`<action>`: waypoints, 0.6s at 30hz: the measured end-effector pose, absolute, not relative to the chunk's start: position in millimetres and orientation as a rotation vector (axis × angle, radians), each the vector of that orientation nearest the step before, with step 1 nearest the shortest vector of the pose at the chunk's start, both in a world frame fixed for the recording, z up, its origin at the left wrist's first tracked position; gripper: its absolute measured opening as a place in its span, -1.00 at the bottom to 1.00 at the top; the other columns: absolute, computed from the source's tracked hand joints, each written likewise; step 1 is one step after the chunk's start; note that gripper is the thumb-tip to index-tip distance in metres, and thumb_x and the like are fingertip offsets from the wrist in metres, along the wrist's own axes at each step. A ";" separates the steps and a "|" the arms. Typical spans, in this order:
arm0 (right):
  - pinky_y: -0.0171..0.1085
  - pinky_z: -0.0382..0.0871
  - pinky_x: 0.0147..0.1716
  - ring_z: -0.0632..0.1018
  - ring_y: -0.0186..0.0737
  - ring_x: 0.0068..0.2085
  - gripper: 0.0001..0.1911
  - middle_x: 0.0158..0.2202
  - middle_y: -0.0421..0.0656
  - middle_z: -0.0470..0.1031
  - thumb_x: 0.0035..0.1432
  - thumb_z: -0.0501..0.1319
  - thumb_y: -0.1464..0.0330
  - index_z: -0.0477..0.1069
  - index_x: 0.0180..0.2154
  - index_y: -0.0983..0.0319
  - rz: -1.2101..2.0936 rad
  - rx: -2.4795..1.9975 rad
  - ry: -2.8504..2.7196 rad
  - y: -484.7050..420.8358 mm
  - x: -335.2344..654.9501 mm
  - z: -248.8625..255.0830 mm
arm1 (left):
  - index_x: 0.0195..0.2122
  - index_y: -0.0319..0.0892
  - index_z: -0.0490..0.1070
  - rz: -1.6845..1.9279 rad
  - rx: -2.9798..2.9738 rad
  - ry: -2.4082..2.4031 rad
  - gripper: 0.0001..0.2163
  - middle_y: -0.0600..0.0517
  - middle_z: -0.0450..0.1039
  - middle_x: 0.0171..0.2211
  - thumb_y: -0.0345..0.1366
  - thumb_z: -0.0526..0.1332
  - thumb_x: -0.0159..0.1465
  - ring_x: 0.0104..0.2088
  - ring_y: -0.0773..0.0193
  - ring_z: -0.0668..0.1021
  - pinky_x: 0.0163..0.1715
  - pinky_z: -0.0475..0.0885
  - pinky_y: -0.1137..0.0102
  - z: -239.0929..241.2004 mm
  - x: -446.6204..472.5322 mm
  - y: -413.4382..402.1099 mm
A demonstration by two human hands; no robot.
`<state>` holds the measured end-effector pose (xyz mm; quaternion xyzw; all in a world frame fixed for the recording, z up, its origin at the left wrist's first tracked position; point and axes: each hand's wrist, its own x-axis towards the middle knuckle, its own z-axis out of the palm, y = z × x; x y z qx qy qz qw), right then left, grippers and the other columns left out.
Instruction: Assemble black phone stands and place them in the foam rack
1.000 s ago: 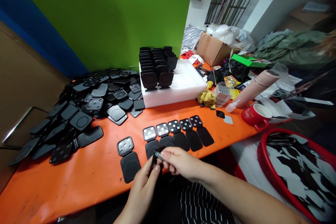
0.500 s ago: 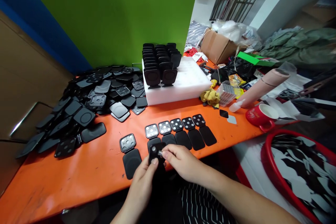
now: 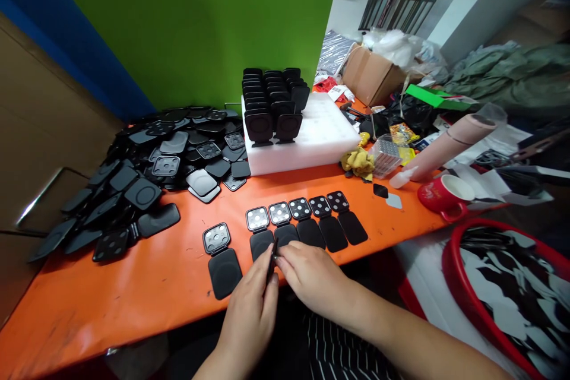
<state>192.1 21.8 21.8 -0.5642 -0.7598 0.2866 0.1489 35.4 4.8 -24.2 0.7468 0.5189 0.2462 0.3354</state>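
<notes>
My left hand [image 3: 252, 300] is closed around a thin black panel [image 3: 271, 261], which is turned edge-on so its face is hidden. The fingers of my right hand [image 3: 312, 273] are bent together against the panel's right side; what they pinch is out of sight. Just behind the hands lies a row of several opened hinged black panels [image 3: 300, 209], their upper squares dotted with silver discs. To the left, a separate hinged panel [image 3: 225, 274] lies unfolded, its upper square also showing discs.
A large heap of black panels [image 3: 142, 193] covers the left of the orange table [image 3: 146, 297]. Black panels stand in rows on a white foam block [image 3: 303, 157]. Right of it are a yellow cloth [image 3: 357, 163], clear box [image 3: 385, 156], red mug [image 3: 439, 197] and red-rimmed tub [image 3: 452, 285].
My left hand has turned the black panel from showing its face with discs to edge-on. The small silver stack in my right fingertips is now out of sight.
</notes>
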 end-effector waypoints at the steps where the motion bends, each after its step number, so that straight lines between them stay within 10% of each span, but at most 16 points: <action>1: -0.36 0.18 -0.39 0.42 -0.32 -0.36 -0.76 -0.37 -0.19 0.40 0.23 -0.05 0.32 0.34 -0.35 0.22 0.843 -1.608 -2.192 22.2 193.3 23.3 | 0.17 -0.20 0.05 0.627 1.986 1.349 -0.60 -0.10 0.20 0.13 -0.33 -0.06 0.29 0.10 0.20 0.29 0.05 0.27 0.25 -25.4 36.0 4.0; 7: -0.39 0.13 -0.45 0.40 -0.35 -0.39 -0.76 -0.40 -0.26 0.40 0.07 0.14 0.14 0.35 -0.33 0.18 0.995 -1.478 -2.135 27.4 197.7 28.6 | 0.23 -0.28 -0.15 0.620 2.149 1.364 -0.52 -0.23 0.09 0.17 -0.37 -0.09 0.29 0.12 0.09 0.26 0.00 0.31 0.13 -33.1 39.6 -3.8; 18: -0.37 0.21 -0.44 0.37 -0.36 -0.44 -0.73 -0.47 -0.24 0.36 0.16 0.05 0.19 0.36 -0.39 0.24 1.522 -1.264 -1.584 33.4 190.7 23.1 | -0.13 -0.24 0.36 0.865 1.245 1.393 -0.70 -0.05 0.49 -0.30 -0.15 0.10 0.21 -0.30 0.15 0.53 -0.32 0.43 0.35 -6.3 47.0 13.9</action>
